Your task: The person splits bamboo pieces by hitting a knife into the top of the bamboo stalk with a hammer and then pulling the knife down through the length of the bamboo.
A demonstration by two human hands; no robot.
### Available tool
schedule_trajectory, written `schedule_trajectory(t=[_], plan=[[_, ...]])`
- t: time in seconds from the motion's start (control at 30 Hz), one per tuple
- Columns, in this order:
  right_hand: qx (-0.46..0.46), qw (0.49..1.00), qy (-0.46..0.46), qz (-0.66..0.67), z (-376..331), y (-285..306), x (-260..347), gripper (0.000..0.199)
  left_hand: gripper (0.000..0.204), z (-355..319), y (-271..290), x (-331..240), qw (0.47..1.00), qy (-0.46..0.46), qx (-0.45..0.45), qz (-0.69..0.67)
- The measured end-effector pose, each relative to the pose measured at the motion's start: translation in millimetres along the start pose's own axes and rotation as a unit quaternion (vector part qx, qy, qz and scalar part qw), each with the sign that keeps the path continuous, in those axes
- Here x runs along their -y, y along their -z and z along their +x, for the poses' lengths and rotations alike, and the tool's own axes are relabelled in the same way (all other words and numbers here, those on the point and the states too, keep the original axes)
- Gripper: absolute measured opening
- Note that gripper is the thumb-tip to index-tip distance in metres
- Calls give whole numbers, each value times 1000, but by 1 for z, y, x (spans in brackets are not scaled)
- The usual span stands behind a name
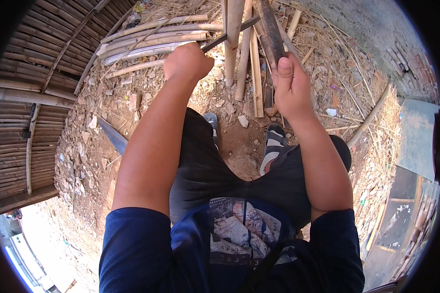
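Observation:
My left hand [188,62] is closed round the near end of a long machete [214,43]. Its dark blade slants up to the right and crosses an upright bamboo pole [232,53], showing on both sides of it. How deep the blade sits in the pole cannot be told. My right hand [292,85] grips a thick, dark wooden stick [270,31], thumb lying along it. The stick points up and away, close to the blade's far tip. Split bamboo lengths [256,80] lie on the ground between the pole and my right hand.
Several cut bamboo poles [156,40] are piled at the far left. A bamboo-slat wall [24,73] borders the left side, a rough concrete wall [357,29] the far right. A pointed blue-grey piece [112,136] lies left of my forearm. Rubble and straw cover the dirt ground.

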State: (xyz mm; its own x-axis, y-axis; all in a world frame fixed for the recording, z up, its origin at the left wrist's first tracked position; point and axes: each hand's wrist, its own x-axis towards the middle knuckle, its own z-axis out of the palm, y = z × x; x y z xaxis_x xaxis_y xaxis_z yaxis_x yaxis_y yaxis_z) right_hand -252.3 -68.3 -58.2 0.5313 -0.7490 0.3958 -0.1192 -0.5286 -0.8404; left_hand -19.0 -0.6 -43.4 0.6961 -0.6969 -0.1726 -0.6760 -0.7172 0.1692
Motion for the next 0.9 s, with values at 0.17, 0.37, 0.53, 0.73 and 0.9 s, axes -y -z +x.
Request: schedule_trajectory(t=[0.17, 0.37, 0.53, 0.73, 0.9], plan=[[143, 961, -62, -229, -6, -17, -35, 44, 50, 3, -7, -4, 1000, -4, -13, 3], [34, 998, -50, 2, 9, 5, 5, 46, 52, -1, -6, 1, 1000, 14, 1, -10], [20, 997, -11, -77, -1, -5, -13, 44, 50, 3, -6, -5, 1000, -3, -21, 13], [117, 977, -97, -151, -1, -12, -13, 48, 49, 4, -7, -1, 1000, 11, -6, -12], [15, 999, -8, -37, 6, 4, 17, 47, 51, -3, -7, -3, 1000, 10, -16, -15]])
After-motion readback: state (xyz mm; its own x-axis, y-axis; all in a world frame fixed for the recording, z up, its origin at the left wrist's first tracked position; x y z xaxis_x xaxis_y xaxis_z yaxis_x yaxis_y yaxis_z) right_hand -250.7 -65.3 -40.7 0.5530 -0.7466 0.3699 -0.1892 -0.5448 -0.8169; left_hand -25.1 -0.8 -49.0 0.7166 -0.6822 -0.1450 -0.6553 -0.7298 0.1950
